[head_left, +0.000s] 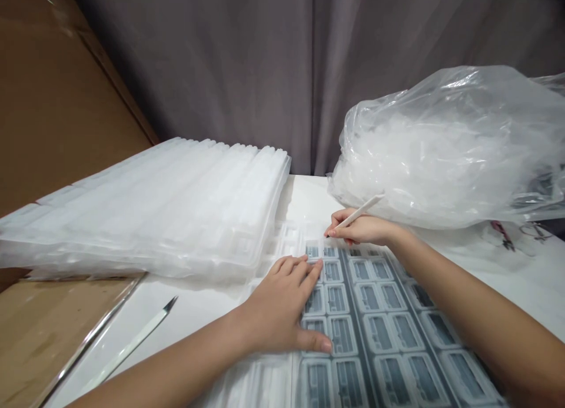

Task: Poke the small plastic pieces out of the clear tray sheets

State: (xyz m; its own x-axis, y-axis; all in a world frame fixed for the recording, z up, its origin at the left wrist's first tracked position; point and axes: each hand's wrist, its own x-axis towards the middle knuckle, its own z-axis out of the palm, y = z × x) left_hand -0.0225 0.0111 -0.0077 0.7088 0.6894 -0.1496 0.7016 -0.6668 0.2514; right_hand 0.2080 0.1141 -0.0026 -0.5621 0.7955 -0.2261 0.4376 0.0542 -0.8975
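Note:
A translucent sheet [366, 337] with rows of rectangular pockets lies on the white table, dark beneath most of its right part. My left hand [286, 305] rests flat on its left side, fingers spread, holding nothing. Near the sheet's far edge, my right hand [357, 226] grips a white pen-like tool [362, 210] in a pinch, its dark tip pointing down at the far pockets. Whether the tip touches the sheet cannot be made out.
Stacked translucent trays [168, 202] stand at the left. A clear plastic bag [450, 149] of white pieces sits at the back right. Another white tool [136, 340] with a dark pointed tip lies at the front left, beside brown cardboard [48, 331].

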